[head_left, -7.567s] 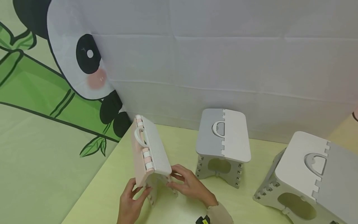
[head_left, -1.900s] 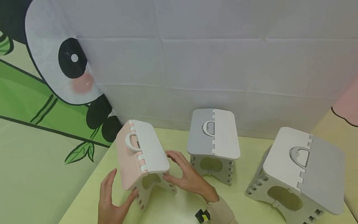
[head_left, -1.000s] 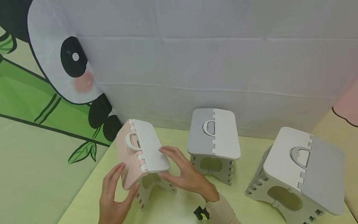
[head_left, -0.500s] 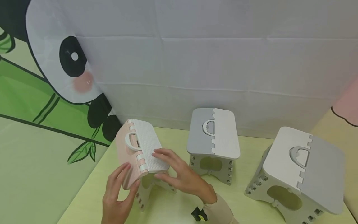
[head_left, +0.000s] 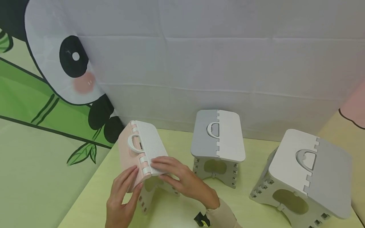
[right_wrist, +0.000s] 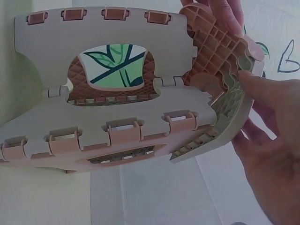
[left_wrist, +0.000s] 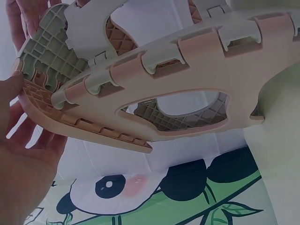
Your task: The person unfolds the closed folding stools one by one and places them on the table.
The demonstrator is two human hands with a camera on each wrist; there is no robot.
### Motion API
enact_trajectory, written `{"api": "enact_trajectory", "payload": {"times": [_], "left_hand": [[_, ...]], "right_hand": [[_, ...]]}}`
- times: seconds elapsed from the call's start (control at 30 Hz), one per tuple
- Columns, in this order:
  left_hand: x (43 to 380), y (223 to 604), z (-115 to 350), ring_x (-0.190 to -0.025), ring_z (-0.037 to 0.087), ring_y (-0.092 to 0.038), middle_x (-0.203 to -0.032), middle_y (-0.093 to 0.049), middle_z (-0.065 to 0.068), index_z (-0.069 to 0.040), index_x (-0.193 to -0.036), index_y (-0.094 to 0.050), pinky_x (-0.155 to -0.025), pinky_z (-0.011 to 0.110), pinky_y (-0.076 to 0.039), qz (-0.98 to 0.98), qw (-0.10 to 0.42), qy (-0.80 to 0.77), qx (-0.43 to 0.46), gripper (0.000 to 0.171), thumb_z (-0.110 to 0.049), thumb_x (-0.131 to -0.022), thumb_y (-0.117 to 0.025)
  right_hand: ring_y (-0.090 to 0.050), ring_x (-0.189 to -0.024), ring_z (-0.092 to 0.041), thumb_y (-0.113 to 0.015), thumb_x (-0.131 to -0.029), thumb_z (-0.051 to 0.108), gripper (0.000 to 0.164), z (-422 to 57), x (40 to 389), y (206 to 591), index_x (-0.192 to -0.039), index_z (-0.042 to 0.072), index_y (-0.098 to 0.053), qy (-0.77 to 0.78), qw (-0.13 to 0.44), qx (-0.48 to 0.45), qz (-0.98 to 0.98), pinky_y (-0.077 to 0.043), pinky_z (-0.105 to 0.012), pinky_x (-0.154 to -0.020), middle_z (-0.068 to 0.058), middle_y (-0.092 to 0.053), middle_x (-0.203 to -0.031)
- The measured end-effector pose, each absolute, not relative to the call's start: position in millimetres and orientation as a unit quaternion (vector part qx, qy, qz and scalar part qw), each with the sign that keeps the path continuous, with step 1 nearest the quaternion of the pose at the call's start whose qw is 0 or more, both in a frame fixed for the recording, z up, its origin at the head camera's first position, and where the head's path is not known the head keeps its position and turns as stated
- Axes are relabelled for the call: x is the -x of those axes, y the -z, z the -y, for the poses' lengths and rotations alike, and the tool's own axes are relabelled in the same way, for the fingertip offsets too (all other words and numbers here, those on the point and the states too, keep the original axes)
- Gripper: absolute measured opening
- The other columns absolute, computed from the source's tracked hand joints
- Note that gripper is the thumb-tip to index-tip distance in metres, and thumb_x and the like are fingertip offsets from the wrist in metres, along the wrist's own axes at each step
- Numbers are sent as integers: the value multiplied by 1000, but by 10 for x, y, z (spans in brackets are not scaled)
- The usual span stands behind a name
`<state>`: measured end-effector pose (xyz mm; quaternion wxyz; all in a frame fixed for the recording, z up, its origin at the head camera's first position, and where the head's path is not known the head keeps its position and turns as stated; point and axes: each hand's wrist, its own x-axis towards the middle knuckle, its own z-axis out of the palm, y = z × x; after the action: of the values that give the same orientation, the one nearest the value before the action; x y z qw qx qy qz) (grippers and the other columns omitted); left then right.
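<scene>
A pink-and-white folding stool (head_left: 152, 137) stands half unfolded at the left, its two seat halves sloping down from a raised ridge with a white handle (head_left: 134, 144). My left hand (head_left: 121, 198) pinches the near edge of the pink half, fingers on top and thumb beneath. On the white half, my right hand (head_left: 186, 182) holds the near edge the same way, fingertips close to the hinge. The left wrist view has the left hand (left_wrist: 33, 159) at the ribbed underside; the right wrist view shows the right hand (right_wrist: 276, 117) with its thumb against the underside rim.
A grey-and-white folding stool (head_left: 231, 136) stands fully unfolded at the back, near the grey cloth backdrop (head_left: 214, 69). Another, larger in view, grey-and-white stool (head_left: 329, 177) stands at the right. All are on a pale yellow-green tabletop (head_left: 182, 212); a panda-print cloth (head_left: 42, 152) hangs left.
The pink-and-white stool's seat has spread wider than several seconds ago. Both hands have since come onto the seat edges, and the right fingers have slid left towards the hinge.
</scene>
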<state>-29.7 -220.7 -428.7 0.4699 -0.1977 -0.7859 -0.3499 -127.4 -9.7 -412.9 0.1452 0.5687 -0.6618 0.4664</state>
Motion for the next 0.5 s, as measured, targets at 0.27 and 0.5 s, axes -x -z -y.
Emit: {"api": "enact_trajectory", "payload": {"times": [0.27, 0.5], "left_hand": [[259, 4286, 2224, -131, 18, -54, -125, -66, 27, 11, -122, -69, -109, 19, -42, 807, 458, 330, 176, 52, -37, -103, -60], [292, 4322, 2258, -130, 23, -56, -126, -66, 26, 10, -121, -70, -110, 21, -42, 790, 468, 340, 202, 47, -32, -102, -64]], "right_hand": [[-49, -140, -29, -70, -92, -7, 47, 92, 1281, 4115, -138, -1, -61, -454, 156, -584, 655, -41, -38, -115, -14, -58, -145], [-49, -140, -29, -69, -93, -7, 46, 86, 1292, 4124, -138, -3, -62, -457, 150, -583, 654, -40, -39, -116, -15, -58, -145]]}}
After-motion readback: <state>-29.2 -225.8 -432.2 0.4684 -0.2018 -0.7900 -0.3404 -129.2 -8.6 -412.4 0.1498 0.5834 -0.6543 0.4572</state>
